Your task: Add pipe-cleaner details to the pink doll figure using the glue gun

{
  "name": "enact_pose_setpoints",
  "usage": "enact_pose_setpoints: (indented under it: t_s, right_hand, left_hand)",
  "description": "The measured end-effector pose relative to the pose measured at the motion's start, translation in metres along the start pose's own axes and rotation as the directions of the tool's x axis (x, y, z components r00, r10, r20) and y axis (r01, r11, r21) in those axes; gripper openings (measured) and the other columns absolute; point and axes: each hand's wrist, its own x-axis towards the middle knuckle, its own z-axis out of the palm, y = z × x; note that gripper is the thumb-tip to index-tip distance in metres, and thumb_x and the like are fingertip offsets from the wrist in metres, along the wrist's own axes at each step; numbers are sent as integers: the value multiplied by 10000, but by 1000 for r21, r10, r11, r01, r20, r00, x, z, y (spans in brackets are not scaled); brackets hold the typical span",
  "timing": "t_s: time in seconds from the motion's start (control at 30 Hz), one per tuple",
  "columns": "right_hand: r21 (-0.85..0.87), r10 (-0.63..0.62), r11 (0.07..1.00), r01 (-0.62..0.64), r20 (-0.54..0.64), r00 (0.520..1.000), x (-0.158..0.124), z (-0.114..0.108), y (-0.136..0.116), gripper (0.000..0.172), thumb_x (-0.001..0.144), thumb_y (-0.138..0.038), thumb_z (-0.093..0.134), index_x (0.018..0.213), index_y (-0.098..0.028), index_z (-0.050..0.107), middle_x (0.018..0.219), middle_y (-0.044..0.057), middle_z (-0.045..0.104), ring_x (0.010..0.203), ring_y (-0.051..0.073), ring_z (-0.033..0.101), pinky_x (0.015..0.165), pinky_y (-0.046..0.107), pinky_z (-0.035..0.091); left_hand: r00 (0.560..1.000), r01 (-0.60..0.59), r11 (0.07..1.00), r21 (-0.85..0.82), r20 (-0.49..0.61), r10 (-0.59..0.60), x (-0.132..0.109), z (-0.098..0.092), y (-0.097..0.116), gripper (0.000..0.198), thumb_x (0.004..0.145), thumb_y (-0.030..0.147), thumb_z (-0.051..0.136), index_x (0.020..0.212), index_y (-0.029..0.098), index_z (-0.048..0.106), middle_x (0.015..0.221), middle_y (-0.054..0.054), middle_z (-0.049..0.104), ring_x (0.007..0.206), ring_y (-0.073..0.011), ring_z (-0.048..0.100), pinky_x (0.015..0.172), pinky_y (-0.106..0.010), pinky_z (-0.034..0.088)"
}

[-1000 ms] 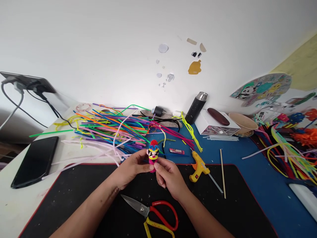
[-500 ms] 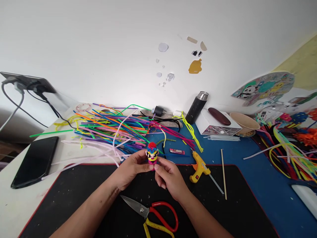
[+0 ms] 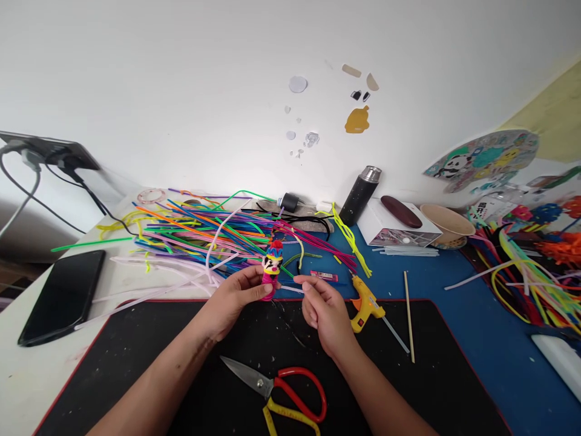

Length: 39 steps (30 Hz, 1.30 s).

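Observation:
A small doll (image 3: 271,269) of fuzzy pipe cleaner stands upright in my left hand (image 3: 233,301). It has a magenta body, a black-and-white face, yellow bands, and a blue and red headpiece. My left thumb and fingers grip its lower body. Just to the right, and apart from the doll, is my right hand (image 3: 325,309), its thumb and index finger drawn together and the others curled; what they pinch, if anything, I cannot make out. A pale strip shows between doll and right fingertips. Below the hands, scissors (image 3: 276,387) with red and yellow handles lie on the black mat (image 3: 172,330).
Many coloured pipe cleaners (image 3: 195,233) spread behind my hands. To the right lie a yellow glue gun (image 3: 364,306), a wooden stick (image 3: 409,318) and a pink lighter (image 3: 324,276). A black flask (image 3: 359,197) leans by the wall. A phone (image 3: 63,297) rests at left.
My right hand has let go of the doll and moved right. My left hand has shifted slightly left and up with the doll, whose magenta body now shows more.

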Motion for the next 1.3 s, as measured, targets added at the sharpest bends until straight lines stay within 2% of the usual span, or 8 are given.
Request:
enact_pose_setpoints:
  t_s: [0.1, 0.23, 0.43, 0.73, 1.0, 1.3]
  right_hand:
    - [0, -29, 1000, 29, -34, 999, 4, -4, -12, 435, 879, -543, 767, 1055, -146, 744, 459, -116, 351, 395, 64, 275, 405, 214, 204]
    - [-17, -65, 998, 64, -56, 996, 7, -7, -28, 407, 873, -538, 773, 1033, -165, 733, 478, -110, 374, 400, 62, 289, 406, 212, 211]
    - [-49, -124, 991, 122, -27, 992, 1, -6, -39, 372, 896, -537, 750, 981, -176, 717, 502, -107, 377, 403, 60, 303, 408, 216, 223]
    - [-225, -175, 958, 179, 36, 984, -7, -13, -37, 307, 936, -504, 714, 1013, -207, 722, 594, -89, 342, 472, 83, 315, 442, 243, 222]
    - [-348, -209, 916, 199, 9, 978, -4, -10, -42, 238, 911, -434, 708, 953, -199, 715, 565, -83, 376, 504, 105, 331, 477, 258, 250]
    - [-346, -202, 918, 193, 10, 979, 1, -12, -36, 241, 925, -440, 695, 921, -199, 699, 581, -81, 391, 510, 103, 332, 479, 253, 255]
  left_hand:
    - [999, 30, 999, 23, 15, -30, -2, -3, 2, 337, 707, 343, 945, 989, 204, 825, 947, -50, 794, 882, -198, 689, 869, -290, 494]
    - [994, 83, 995, 46, 60, -86, -4, -8, 2, 450, 697, 436, 945, 1061, 192, 839, 1003, -86, 809, 914, -228, 688, 903, -326, 498]
    - [986, 110, 989, 96, 118, -121, -5, -14, -4, 484, 709, 468, 934, 1108, 210, 841, 1050, -89, 814, 947, -227, 679, 900, -307, 490]
    - [991, 99, 986, 137, 75, -109, -2, -17, -5, 470, 726, 467, 920, 1128, 238, 839, 1147, -85, 818, 979, -231, 680, 891, -294, 496]
    - [983, 110, 978, 176, 130, -134, -2, -17, -5, 423, 807, 452, 862, 1173, 244, 822, 1215, -89, 807, 1113, -279, 686, 987, -336, 481]
    - [985, 124, 978, 166, 97, -142, -2, -17, -4, 487, 767, 449, 890, 1196, 231, 813, 1204, -99, 811, 1099, -293, 697, 971, -354, 500]
